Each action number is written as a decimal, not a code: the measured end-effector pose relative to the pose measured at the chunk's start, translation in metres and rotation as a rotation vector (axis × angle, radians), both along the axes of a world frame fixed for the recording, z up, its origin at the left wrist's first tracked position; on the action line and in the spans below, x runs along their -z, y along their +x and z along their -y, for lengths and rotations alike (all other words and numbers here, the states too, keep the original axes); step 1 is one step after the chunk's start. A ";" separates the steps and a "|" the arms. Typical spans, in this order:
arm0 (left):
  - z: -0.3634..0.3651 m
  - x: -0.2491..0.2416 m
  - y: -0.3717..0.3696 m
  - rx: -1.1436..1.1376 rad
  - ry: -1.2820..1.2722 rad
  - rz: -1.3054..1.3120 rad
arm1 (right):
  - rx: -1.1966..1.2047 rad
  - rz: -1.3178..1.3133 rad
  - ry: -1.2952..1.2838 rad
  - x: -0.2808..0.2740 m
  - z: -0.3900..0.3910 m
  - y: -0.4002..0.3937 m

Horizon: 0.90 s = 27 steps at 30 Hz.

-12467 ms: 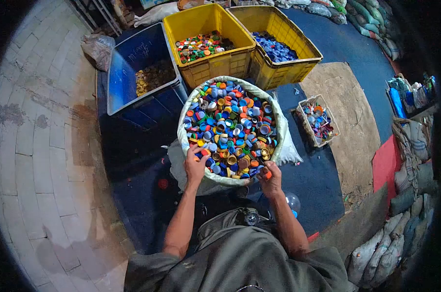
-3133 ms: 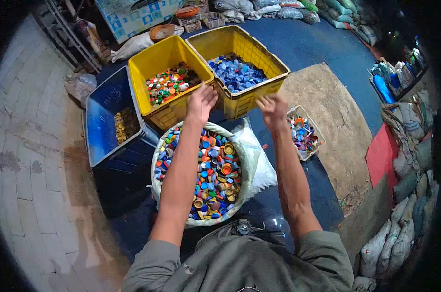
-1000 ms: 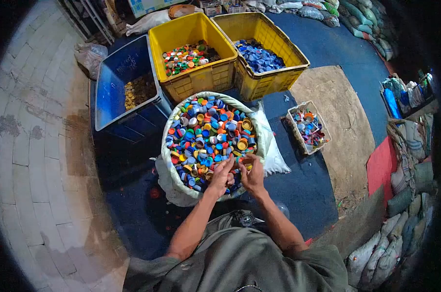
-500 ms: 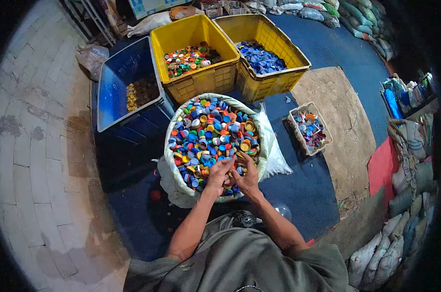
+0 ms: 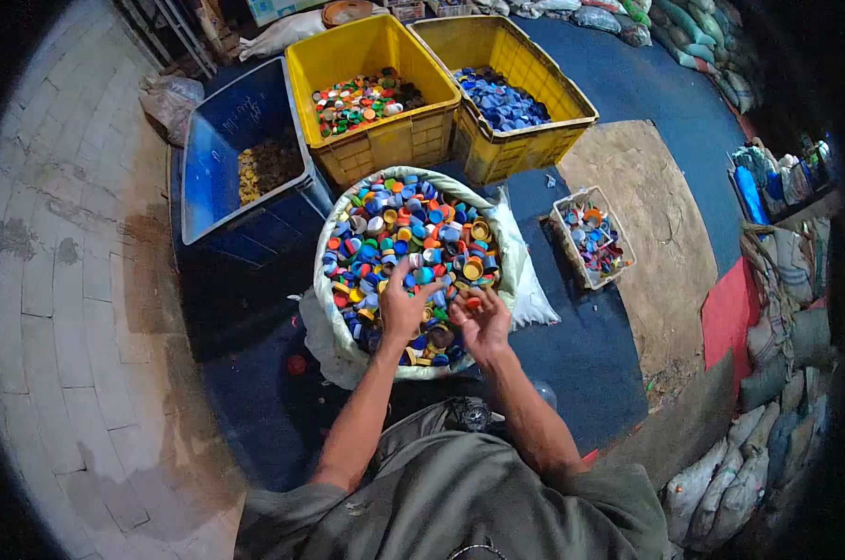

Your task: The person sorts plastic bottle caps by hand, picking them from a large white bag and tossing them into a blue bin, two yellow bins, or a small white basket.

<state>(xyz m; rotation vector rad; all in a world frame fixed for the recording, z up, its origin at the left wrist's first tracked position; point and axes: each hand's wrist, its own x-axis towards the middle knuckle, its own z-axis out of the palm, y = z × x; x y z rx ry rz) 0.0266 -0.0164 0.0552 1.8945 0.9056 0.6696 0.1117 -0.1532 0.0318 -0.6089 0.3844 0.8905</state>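
A round sack (image 5: 509,252) with its pale rim rolled back is full of mixed plastic bottle caps (image 5: 385,224) in blue, red, orange, yellow and white. My left hand (image 5: 404,306) is over the near-middle of the heap, thumb and forefinger spread apart, and I see nothing held in it. Beside it, close to the sack's right rim, my right hand (image 5: 486,329) is turned palm up with its fingers curled. An orange bottle cap (image 5: 474,303) rests against those fingers. Whether more caps lie in that palm is hard to see.
Behind the sack stand a blue bin (image 5: 245,112) and two yellow bins, one (image 5: 385,154) with mixed caps, the other (image 5: 525,154) with blue caps. A white basket (image 5: 586,271) of small pieces sits right, by a brown sheet (image 5: 646,205). Filled sacks (image 5: 721,485) line the right side.
My hands were close together over the caps and have moved apart. The left has shifted left and up; the right has turned palm up, showing an orange cap. The view has tilted slightly.
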 end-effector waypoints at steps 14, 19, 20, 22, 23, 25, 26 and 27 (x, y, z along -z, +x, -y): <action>0.042 0.037 -0.012 0.461 0.212 -0.271 | 0.114 0.046 -0.288 0.020 0.080 0.011; 0.046 0.036 -0.003 0.486 0.287 -0.305 | 0.076 0.054 -0.340 0.016 0.082 0.008; 0.046 0.041 -0.002 0.488 0.313 -0.279 | 0.067 0.074 -0.321 0.021 0.084 0.009; 0.048 0.042 -0.002 0.510 0.299 -0.277 | 0.044 0.113 -0.286 0.028 0.085 0.008; 0.048 0.043 -0.002 0.516 0.292 -0.277 | 0.050 0.103 -0.292 0.031 0.086 0.008; 0.049 0.046 -0.004 0.527 0.305 -0.261 | 0.059 0.085 -0.303 0.022 0.081 0.006; 0.049 0.048 -0.005 0.532 0.312 -0.252 | 0.045 0.084 -0.313 0.019 0.079 0.006; 0.050 0.044 -0.004 0.528 0.326 -0.272 | 0.031 0.084 -0.323 0.015 0.076 0.007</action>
